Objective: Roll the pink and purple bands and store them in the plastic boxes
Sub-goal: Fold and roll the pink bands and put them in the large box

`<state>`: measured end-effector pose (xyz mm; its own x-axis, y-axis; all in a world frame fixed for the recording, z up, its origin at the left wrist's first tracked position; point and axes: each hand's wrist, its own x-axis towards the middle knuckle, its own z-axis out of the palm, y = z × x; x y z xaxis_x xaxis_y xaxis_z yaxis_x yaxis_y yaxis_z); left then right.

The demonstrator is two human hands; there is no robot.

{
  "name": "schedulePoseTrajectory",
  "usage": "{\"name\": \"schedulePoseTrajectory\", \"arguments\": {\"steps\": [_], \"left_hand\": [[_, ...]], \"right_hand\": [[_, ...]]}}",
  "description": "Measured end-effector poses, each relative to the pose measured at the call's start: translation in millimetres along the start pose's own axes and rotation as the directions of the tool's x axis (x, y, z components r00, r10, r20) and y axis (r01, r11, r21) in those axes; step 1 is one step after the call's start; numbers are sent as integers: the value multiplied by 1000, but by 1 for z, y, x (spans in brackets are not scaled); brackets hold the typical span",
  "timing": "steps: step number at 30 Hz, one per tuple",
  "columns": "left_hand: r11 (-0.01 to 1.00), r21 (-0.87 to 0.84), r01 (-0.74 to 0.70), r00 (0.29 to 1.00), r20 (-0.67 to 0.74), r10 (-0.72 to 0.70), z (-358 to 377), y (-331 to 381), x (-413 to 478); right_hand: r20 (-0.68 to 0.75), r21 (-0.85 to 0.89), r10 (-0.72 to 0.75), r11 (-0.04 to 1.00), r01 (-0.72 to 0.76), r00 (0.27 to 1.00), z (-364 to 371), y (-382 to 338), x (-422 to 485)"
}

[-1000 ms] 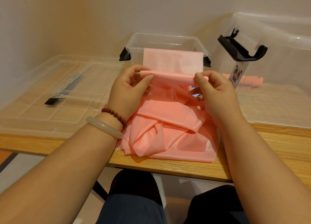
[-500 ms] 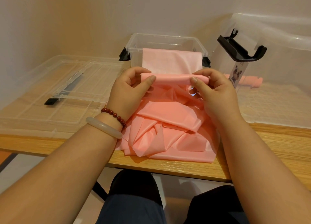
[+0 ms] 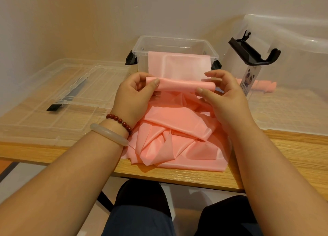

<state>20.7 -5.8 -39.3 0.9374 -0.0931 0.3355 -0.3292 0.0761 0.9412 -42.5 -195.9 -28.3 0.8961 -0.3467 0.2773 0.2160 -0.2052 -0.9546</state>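
1. Fingers of the left hand [image 3: 133, 97] and right hand [image 3: 227, 101] pinch either end of the rolled part of the pink band [image 3: 179, 86], above the surface [image 3: 284, 147].
2. Its long axis runs left-right, just before the small plastic box [image 3: 174, 40].

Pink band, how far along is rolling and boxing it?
Done: what looks like a rolled pink piece lies in the large clear box at right. In hand: left hand and right hand pinch a thin roll of the pink band. Left: most of it lies loose on the table; nothing purple shows.
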Motion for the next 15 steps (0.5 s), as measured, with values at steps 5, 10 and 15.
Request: {"name": "schedulePoseTrajectory", "arguments": {"steps": [5,10,15], "left_hand": [[1000,-3,-1,1000,-7,1,0,-1,1],[1000,2,-4,1000,29,4,-2,0,1],[1000,12,18,997,73,-19,-2,1,0]], "right_hand": [[7,40,-7,999,6,1000,1,0,0],[-11,20,13,1000,-13,1000,0,0,0],[-81,-20,-30,999,28,996,1,0,2]]}}
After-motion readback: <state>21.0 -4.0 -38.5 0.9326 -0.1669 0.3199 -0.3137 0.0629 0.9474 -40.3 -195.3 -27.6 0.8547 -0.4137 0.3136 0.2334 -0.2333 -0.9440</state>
